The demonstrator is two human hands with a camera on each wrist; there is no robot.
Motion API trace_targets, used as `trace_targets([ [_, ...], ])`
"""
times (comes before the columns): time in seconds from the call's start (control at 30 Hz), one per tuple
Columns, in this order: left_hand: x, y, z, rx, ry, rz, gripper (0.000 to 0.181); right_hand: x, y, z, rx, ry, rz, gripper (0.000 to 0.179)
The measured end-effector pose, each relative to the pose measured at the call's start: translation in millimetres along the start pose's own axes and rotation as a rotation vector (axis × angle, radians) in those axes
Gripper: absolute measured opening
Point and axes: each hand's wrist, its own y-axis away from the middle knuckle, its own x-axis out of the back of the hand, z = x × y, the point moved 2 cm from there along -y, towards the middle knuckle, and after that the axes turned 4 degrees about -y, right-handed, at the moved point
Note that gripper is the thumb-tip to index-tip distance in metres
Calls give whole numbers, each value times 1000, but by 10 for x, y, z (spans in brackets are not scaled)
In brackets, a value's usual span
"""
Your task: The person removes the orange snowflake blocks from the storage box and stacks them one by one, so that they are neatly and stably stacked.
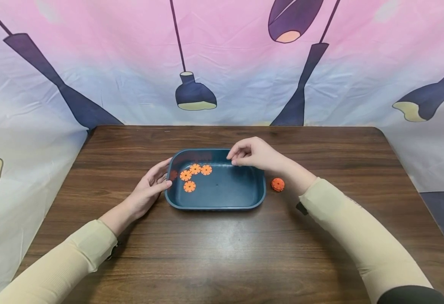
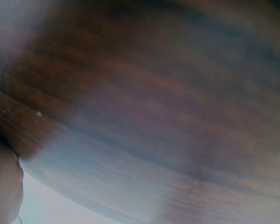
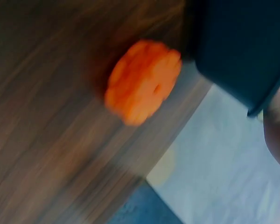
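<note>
A dark blue rectangular plastic tray [image 1: 222,207] sits on the table, with several flat orange notched discs [image 1: 189,186] lying in its left part. My left hand [image 1: 145,192] holds the tray's left end, its thumb over the rim and its fingers along the outer wall. Over the far right corner of the tray is my right hand [image 1: 257,155], fingers loosely bent, with no disc showing between thumb and fingers. Just right of the tray lies a small stack of orange notched discs [image 1: 278,184], which shows larger and blurred as a stack [image 3: 142,84] in the right wrist view.
The dark wooden table [image 1: 214,253] carries the tray and the discs. Behind it hangs a pink and blue cloth [image 1: 237,84] printed with lamps, reaching the table's back edge. Blurred wood grain [image 2: 130,116] fills most of the left wrist view.
</note>
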Motion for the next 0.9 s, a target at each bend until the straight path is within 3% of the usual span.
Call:
trace_targets([
  [0.47,-13,-8,-3,13,-1,8,64,-499,-346,-66,56,-8,-116,19],
  [0.9,-4,-13,10,4,-5,3,64,-856,-544,-133,65,83,-184,20],
])
